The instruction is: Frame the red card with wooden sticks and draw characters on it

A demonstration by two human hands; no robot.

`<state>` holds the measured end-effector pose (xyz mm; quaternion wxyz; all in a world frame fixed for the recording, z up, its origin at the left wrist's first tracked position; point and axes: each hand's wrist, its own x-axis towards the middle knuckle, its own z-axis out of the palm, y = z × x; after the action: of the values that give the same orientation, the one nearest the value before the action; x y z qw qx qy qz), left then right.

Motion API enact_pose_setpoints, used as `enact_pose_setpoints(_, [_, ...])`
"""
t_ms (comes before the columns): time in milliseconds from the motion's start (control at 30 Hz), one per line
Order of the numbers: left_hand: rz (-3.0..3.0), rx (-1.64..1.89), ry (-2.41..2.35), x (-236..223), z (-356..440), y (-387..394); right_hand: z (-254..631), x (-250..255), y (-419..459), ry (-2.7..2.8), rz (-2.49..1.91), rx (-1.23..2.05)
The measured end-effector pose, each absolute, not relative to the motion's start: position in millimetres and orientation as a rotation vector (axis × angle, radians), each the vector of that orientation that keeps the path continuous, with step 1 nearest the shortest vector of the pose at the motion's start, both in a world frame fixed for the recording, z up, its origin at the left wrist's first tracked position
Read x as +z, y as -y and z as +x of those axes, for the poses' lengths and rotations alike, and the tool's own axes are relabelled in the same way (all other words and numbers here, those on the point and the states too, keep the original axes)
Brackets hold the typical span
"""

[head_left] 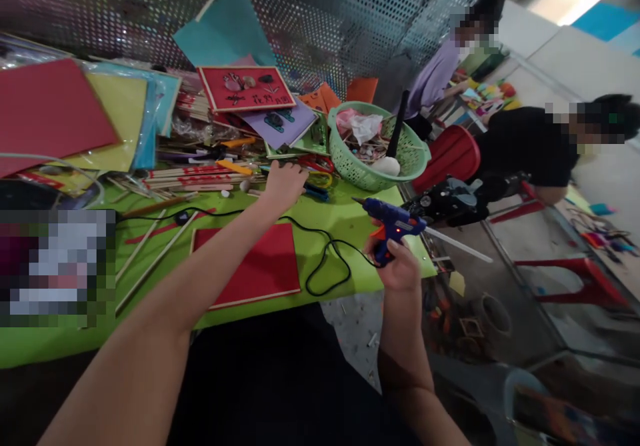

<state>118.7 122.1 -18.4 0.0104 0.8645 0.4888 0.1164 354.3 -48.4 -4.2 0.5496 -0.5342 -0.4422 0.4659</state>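
Observation:
My right hand (pixel 400 265) is wrapped round the handle of a blue hot glue gun (pixel 393 216). Its nozzle points left, a red light glows on its side and a clear glue stick (pixel 457 244) juts out behind. My left hand (pixel 286 186) reaches over the craft pile at the table's back, knuckles up, beside scissors (pixel 319 181) with yellow handles. Its fingertips are hidden, so I cannot see what they touch. Under my left forearm lies a red panel (pixel 265 259) with pale wooden strips along its edges. The gun's black cord (pixel 327 291) loops to its right.
A green basket (pixel 350 163) of scraps stands at the back right. Behind lie wooden sticks (pixel 193 178), coloured sheets (pixel 55 109) and a framed red picture (pixel 247 89). A pixelated screen (pixel 55 266) is at left. Two people sit at the right near red stools (pixel 450 156).

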Motion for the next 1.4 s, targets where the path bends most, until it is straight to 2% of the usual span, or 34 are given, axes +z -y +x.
enact_pose_setpoints(133, [2.638, 0.417, -1.56, 3, 88, -97, 345, -4, 45, 1.13, -1.233, 1.135])
enact_pose_setpoints(267, [2.538, 0.681, -1.584, 14, 23, -34, 336, 0, 40, 1.205, -1.225, 1.198])
enact_pose_setpoints(433, [2.381, 0.677, -1.711, -25, -43, 58, 317, 5, 27, 1.313, -1.247, 1.321])
enact_pose_setpoints(600, [2.369, 0.615, -1.708, -62, -53, 108, 284, 10, 10, 1.432, -1.222, 1.431])
enact_pose_setpoints(1033, [2.269, 0.652, -1.715, -59, -51, 122, 200, -4, -11, 1.715, -1.237, 1.602])
enact_pose_setpoints(1400, [2.237, 0.745, -1.686, -64, -52, 123, 170, -9, -17, 2.087, -1.367, 1.444])
